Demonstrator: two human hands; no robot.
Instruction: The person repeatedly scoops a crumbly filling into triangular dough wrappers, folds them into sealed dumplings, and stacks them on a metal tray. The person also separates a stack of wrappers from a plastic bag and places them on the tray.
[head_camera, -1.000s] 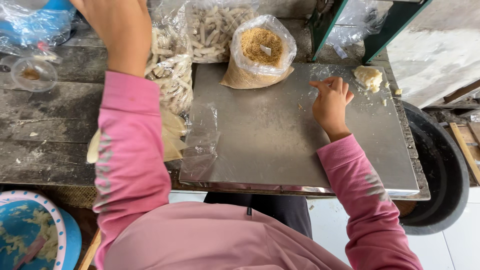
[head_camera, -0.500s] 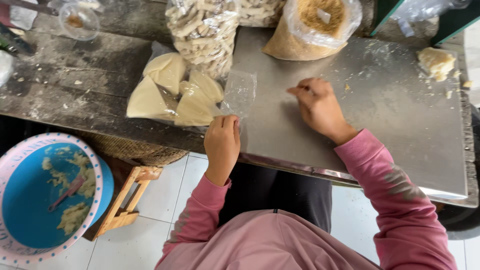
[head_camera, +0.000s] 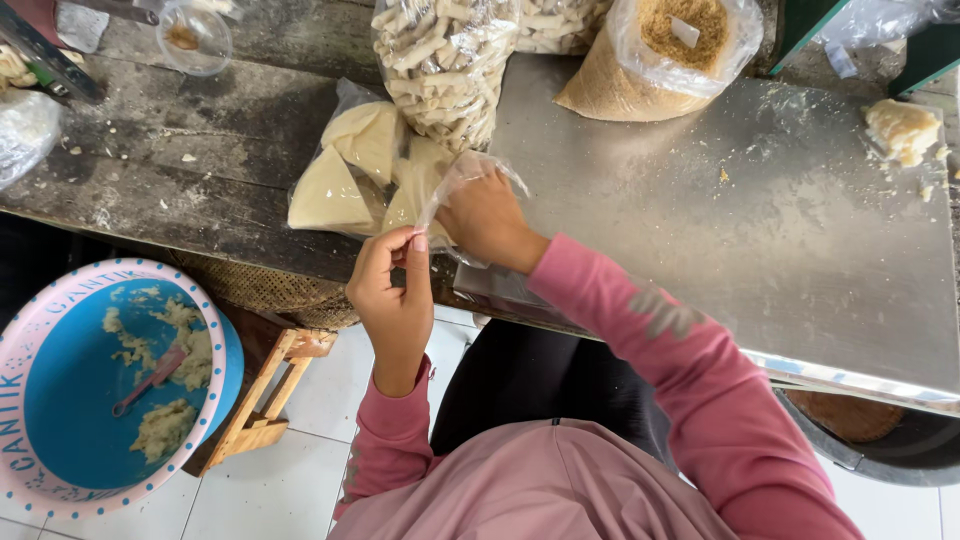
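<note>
Both hands are on one small clear plastic bag (head_camera: 462, 180) at the near edge of the metal sheet. My left hand (head_camera: 392, 292) pinches the bag's lower edge between thumb and fingers. My right hand (head_camera: 487, 217) grips the bag from the right, its fingers partly inside or behind the plastic. Just beyond the hands lie pale cone-shaped filled packets (head_camera: 345, 175) inside a clear wrapper.
A metal sheet (head_camera: 760, 230) covers the dark wooden table (head_camera: 170, 160). Behind stand a bag of pale sticks (head_camera: 445, 60) and a bag of brown crumbs (head_camera: 665, 55). A dough lump (head_camera: 900, 128) lies far right. A blue basin with pink rim (head_camera: 90, 380) and a wooden stool (head_camera: 265, 400) sit on the floor.
My right hand slid left across the sheet to the plastic bag. My left hand came down from the table's far side to the near edge, and both now hold the bag.
</note>
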